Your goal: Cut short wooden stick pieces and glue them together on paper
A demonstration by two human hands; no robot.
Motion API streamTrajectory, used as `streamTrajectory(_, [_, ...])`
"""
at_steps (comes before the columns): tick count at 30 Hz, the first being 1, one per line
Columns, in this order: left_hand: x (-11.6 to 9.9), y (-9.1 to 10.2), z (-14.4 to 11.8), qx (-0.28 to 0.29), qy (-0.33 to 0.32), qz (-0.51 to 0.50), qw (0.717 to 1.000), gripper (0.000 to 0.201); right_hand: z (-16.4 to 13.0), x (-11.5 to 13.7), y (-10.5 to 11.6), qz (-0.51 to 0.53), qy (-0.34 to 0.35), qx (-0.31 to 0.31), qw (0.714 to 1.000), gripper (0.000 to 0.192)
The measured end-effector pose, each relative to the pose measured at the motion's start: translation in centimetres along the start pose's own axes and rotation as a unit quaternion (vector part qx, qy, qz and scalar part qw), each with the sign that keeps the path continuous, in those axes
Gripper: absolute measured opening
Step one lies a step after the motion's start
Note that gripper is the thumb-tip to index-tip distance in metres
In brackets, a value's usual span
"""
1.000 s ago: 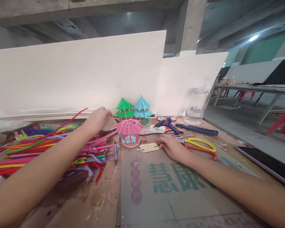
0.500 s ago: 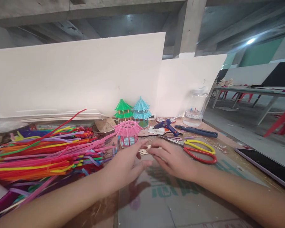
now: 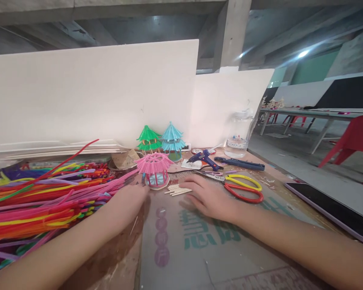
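My left hand (image 3: 133, 200) is beside the bundles of pipe cleaners (image 3: 54, 207), just left of a small pink-roofed pavilion model (image 3: 154, 169). Its fingers point away from me and are mostly hidden, so what they grip, if anything, does not show. My right hand (image 3: 210, 197) rests low over the work mat with its fingers stretched out. The fingertips reach the right end of a small pile of thin pale wooden sticks (image 3: 177, 189); whether they touch them is unclear. Behind the pink pavilion stand a green model (image 3: 149, 141) and a light blue one (image 3: 172, 141).
Scissors with yellow and red handles (image 3: 245, 187) lie right of my right hand. Behind are a blue glue gun (image 3: 204, 159), a dark blue long-handled tool (image 3: 240, 163) and a clear jar (image 3: 237, 139). A phone (image 3: 329, 209) lies at the right edge. White boards (image 3: 109, 96) stand behind.
My left hand has moved left, away from my right hand, to beside the pink pavilion. The wooden sticks now show more fully. The view has shifted slightly to the right.
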State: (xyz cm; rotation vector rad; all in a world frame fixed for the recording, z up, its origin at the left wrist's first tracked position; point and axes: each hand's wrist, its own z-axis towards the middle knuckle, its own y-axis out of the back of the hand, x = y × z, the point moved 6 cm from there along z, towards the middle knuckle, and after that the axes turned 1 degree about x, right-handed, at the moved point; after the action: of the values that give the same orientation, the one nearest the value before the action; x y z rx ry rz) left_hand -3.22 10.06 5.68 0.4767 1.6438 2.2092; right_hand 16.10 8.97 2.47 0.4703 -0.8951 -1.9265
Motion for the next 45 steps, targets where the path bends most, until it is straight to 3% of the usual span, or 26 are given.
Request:
streamTrajectory(4, [-0.8, -0.7, 0.4, 0.032, -0.032, 0.02, 0.999, 0.041, 0.8, -2.7, 0.9, 0.038, -0.087, -0.012, 0.995, 0.022])
streamTrajectory(6, [-1.9, -1.2, 0.7, 0.037, -0.056, 0.014, 0.998, 0.032, 1.4, -3.8, 1.8, 0.025, -0.133, 0.021, 0.991, 0.018])
streamTrajectory(9, [-3.5, -2.2, 1.2, 0.038, -0.078, 0.003, 0.996, 0.026, 1.4, -5.2, 3.4, -0.016, -0.221, 0.141, 0.965, 0.019])
streamTrajectory(12, [-4.8, -3.1, 1.7, 0.031, -0.089, -0.006, 0.996, 0.021, 0.5, -6.0, 4.6, -0.085, -0.25, 0.294, 0.919, 0.018])
streamTrajectory(14, [-5.6, -3.6, 2.1, 0.023, -0.094, -0.014, 0.995, 0.019, -0.1, -6.5, 5.6, -0.113, -0.259, 0.335, 0.899, 0.014])
streamTrajectory(20, [-6.1, -4.6, 2.7, -0.008, -0.091, -0.024, 0.996, 0.021, -1.2, -9.3, 7.6, -0.152, -0.32, 0.333, 0.874, 0.023])
streamTrajectory(27, [-5.2, -5.0, 2.9, -0.019, -0.081, -0.006, 0.997, 0.023, -2.5, -12.6, 8.9, -0.163, -0.352, 0.333, 0.86, 0.017])
streamTrajectory(35, [-5.1, -5.3, 3.1, -0.019, -0.1, -0.013, 0.995, 0.02, -3.0, -12.9, 7.8, -0.147, -0.344, 0.342, 0.862, 0.017])
streamTrajectory(41, [-4.9, -5.6, 3.0, -0.032, -0.113, -0.015, 0.993, 0.024, -3.4, -13.1, 7.0, -0.136, -0.351, 0.373, 0.848, 0.023])
streamTrajectory(45, [-4.8, -5.6, 2.8, -0.049, -0.123, -0.025, 0.991, 0.023, -3.5, -13.7, 6.4, -0.144, -0.367, 0.354, 0.848, 0.021])
